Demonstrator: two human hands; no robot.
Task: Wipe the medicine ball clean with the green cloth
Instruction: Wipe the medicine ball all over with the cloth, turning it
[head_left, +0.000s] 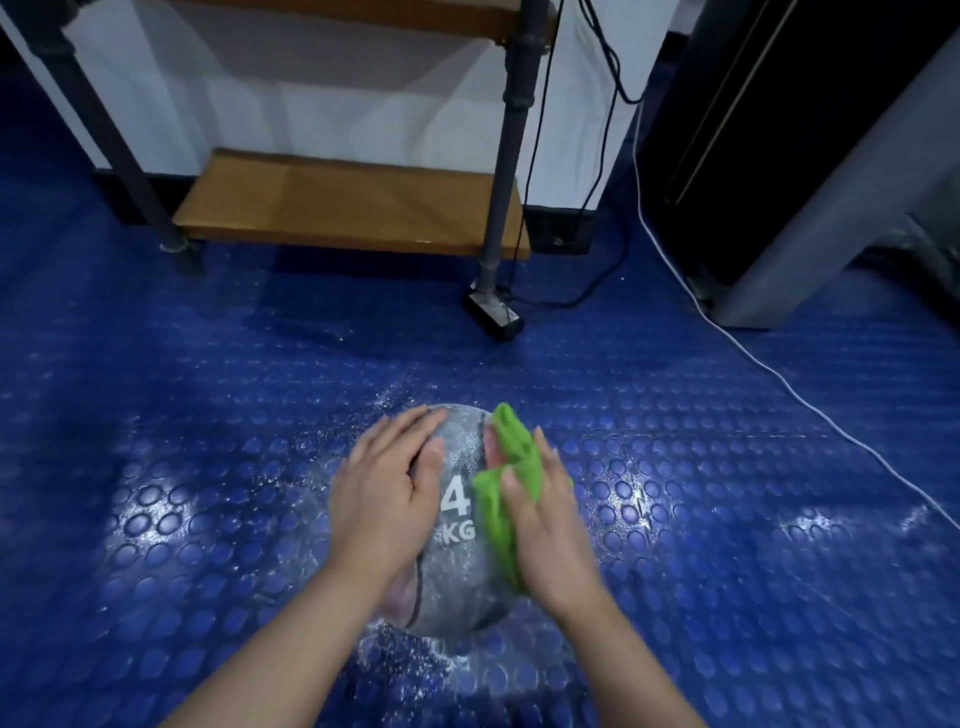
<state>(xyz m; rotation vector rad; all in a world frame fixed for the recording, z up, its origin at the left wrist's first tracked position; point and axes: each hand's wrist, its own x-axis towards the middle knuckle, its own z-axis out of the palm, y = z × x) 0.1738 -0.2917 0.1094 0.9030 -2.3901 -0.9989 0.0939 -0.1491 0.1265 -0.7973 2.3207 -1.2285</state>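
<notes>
A grey speckled medicine ball (457, 566) marked "4 KG" sits on the blue studded floor in front of me. My left hand (387, 499) lies flat on the ball's left side, fingers straight. My right hand (545, 525) presses the green cloth (506, 478) against the ball's right side with straight fingers. The cloth is bunched and sticks out above and left of that hand. Part of the ball is hidden under both hands.
White specks lie on the blue studded floor (208, 467) around the ball. A wooden shelf (343, 202) on dark metal legs stands behind. Black cables and a white cable (779, 379) run across the floor at right, beside a dark machine (810, 156).
</notes>
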